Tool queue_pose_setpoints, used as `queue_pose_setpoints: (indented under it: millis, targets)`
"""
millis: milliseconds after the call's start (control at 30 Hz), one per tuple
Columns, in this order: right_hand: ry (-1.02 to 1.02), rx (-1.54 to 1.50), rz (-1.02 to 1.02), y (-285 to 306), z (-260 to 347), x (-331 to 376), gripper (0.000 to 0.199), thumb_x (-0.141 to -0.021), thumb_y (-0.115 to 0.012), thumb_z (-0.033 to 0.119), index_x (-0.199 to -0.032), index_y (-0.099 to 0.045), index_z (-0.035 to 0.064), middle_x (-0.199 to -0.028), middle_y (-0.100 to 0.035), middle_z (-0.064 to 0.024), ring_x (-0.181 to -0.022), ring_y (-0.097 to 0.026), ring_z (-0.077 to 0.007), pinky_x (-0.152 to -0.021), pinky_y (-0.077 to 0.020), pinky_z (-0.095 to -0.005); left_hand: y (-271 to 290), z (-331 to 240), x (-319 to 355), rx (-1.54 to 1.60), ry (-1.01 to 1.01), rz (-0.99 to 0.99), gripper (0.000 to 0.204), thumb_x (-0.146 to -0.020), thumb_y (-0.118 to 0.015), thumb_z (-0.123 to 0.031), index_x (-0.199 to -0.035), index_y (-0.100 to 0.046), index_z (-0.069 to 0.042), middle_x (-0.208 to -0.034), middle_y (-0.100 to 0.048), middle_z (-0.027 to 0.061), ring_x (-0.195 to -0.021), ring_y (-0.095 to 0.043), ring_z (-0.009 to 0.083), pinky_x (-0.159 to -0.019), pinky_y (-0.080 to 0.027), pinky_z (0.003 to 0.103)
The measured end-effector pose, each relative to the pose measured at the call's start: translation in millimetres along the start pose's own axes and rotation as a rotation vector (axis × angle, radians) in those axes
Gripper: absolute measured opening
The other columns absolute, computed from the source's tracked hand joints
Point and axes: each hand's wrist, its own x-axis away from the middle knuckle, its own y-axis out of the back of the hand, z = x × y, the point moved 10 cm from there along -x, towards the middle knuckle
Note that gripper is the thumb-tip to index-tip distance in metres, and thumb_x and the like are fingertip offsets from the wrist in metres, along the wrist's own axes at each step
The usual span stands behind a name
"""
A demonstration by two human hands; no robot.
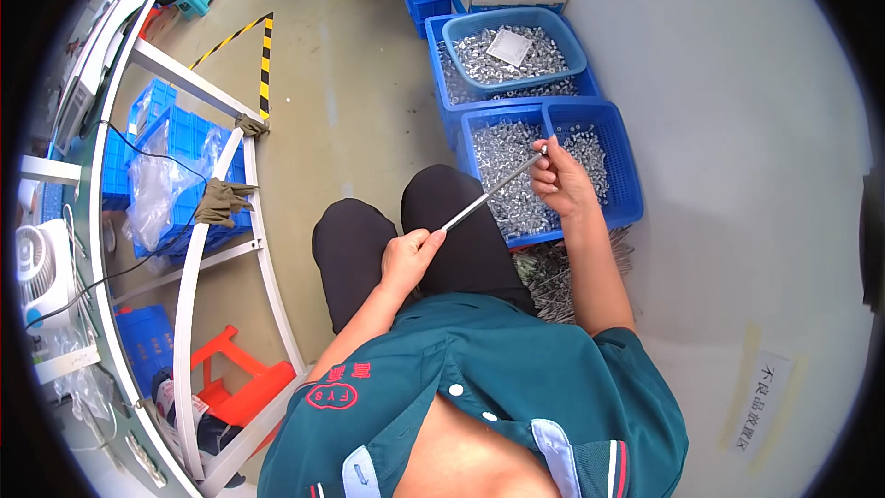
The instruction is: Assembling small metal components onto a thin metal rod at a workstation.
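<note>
By the left hand [406, 263], the near end of a rod [493, 189] is held, with the fingers curled round it and the thumb laid along it. By the right hand [564, 183], the far end is pinched between thumb and fingertips, where a small metal piece [544, 151] shows; whether it is threaded on cannot be told. The rod is thus held slantwise between the hands, with its middle bare.

By its look, the rod should be found light, stiff and hard to break, though its smooth metal may slip a little. A firm grip is best taken near the lower end, with the small piece pinched lightly, since it could easily be dropped.

Under the right hand, loose parts [502, 143] are held in a divided bin [630, 189]; more rods [553, 288] are seen below, beside the right forearm. Beyond the hands, similar parts are held in a basin [580, 62]. Well to the left of the hands, a red stool [265, 392] is seen past a white frame [183, 350]
</note>
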Motion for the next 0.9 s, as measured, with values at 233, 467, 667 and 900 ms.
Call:
queue_pose_setpoints:
  millis: [233,467,667,900]
  targets:
    - [0.099,0.277,-0.048,-5.9,9.6,5.0,0.019,-0.092,-0.055,0.018,-0.097,-0.059,0.0001,-0.067,-0.046,0.0011,-0.054,-0.039,-0.0051,-0.045,-0.0308,-0.0185,-2.5,-0.1,-3.4,-0.023,0.000,-0.003,0.050,-0.086,-0.058,-0.042,-0.058,-0.045,-0.003,-0.048,-0.036,0.0113,-0.043,-0.032,0.0209,-0.043,-0.030,0.036]
    - [-0.017,0.877,0.000,-27.6,-22.1,6.3,0.023,-0.085,-0.064,0.022,-0.097,-0.066,0.0021,-0.065,-0.053,0.0040,-0.053,-0.045,-0.0032,-0.046,-0.0337,-0.0188,-6.0,11.3,-7.6,0.072,0.034,0.011,0.052,-0.087,-0.059,-0.040,-0.058,-0.039,-0.002,-0.050,-0.029,0.0069,-0.047,-0.027,0.0140,-0.043,-0.028,0.033]
    - [0.118,1.414,-0.223,45.4,-21.8,-21.7,0.032,-0.080,-0.066,0.019,-0.109,-0.063,0.0081,-0.096,-0.063,-0.0082,-0.080,-0.062,-0.0203,-0.067,-0.0492,-0.0315,-4.6,12.5,-10.3,0.134,0.060,-0.014,0.052,-0.088,-0.059,-0.040,-0.058,-0.039,-0.002,-0.051,-0.029,0.0054,-0.049,-0.028,0.0114,-0.044,-0.028,0.032]
    - [0.577,2.125,-0.149,17.3,-62.7,-45.9,0.046,-0.071,-0.067,0.015,-0.116,-0.055,0.0132,-0.124,-0.050,-0.0092,-0.120,-0.043,-0.0290,-0.093,-0.0395,-0.0452,-0.3,15.9,-7.7,0.126,0.090,-0.046,0.052,-0.088,-0.059,-0.040,-0.058,-0.040,-0.001,-0.051,-0.030,0.0050,-0.049,-0.028,0.0114,-0.044,-0.029,0.032]
